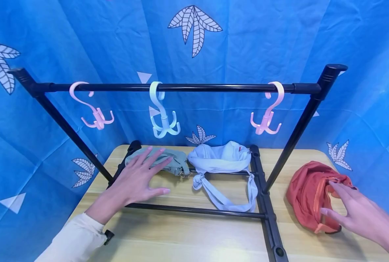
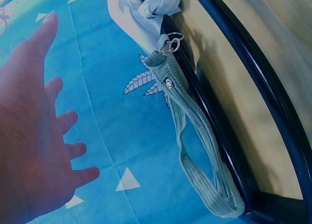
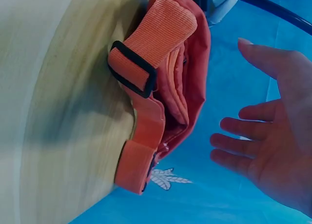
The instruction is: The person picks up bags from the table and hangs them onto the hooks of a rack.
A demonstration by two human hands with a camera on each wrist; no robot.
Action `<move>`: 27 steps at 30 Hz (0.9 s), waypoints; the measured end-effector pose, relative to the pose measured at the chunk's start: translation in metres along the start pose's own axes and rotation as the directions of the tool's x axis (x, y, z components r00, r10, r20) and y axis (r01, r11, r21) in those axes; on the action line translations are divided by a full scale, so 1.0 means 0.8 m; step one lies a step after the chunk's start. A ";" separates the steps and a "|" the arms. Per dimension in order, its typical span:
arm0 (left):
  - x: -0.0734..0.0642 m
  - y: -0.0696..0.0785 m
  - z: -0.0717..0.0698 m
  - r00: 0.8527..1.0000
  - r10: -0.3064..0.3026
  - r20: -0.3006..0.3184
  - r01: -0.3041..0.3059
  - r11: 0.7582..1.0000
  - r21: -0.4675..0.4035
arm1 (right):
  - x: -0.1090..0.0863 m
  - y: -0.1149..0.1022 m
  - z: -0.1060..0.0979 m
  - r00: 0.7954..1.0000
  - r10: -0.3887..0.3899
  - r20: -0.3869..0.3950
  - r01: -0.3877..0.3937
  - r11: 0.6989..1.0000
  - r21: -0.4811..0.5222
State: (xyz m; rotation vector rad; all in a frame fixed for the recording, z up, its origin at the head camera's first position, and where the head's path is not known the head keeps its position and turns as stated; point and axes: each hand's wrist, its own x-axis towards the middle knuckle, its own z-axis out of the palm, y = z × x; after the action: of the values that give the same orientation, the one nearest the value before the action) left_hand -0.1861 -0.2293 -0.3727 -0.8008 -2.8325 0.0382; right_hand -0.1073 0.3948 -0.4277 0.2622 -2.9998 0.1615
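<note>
My left hand [image 1: 138, 178] hovers with spread fingers above a green corduroy bag [image 2: 195, 116], which lies at the rack's back left with a metal ring at its end. My right hand [image 1: 358, 207] reaches over a red bag [image 1: 307, 196] on the table at the right. In the right wrist view a gap shows between those straight fingers and the red bag, whose orange strap [image 3: 163, 26] runs through a black buckle [image 3: 132, 69]. Between the hands lies a pale blue bag [image 1: 219, 158] with a knotted strap [image 1: 227, 200], across the rack's lower bar.
A black rack [image 1: 194, 87] stands on the wooden table [image 1: 181, 236]. From its top bar hang a pink hook [image 1: 97, 118] at left, a light blue hook [image 1: 164, 123] near the middle and another pink hook [image 1: 266, 122] at right. Blue patterned cloth [image 1: 263, 36] hangs behind.
</note>
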 end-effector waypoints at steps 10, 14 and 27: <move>0.006 0.009 0.008 1.000 0.020 0.011 -0.020 1.000 -0.006 | -0.001 0.008 0.011 1.000 -0.001 -0.031 0.002 1.000 0.030; 0.006 0.012 0.011 1.000 0.021 0.007 -0.021 1.000 -0.016 | -0.001 0.010 0.016 0.998 -0.016 -0.055 0.018 0.999 0.043; 0.011 0.019 0.022 0.999 0.040 -0.002 -0.040 0.999 -0.024 | 0.001 0.020 0.031 1.000 0.013 0.024 -0.016 0.995 0.099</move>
State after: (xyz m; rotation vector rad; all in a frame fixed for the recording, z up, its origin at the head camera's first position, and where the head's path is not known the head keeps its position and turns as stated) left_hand -0.1889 -0.2111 -0.3892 -0.8625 -2.8211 0.0091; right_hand -0.1142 0.4073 -0.4538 0.2540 -3.0218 0.3115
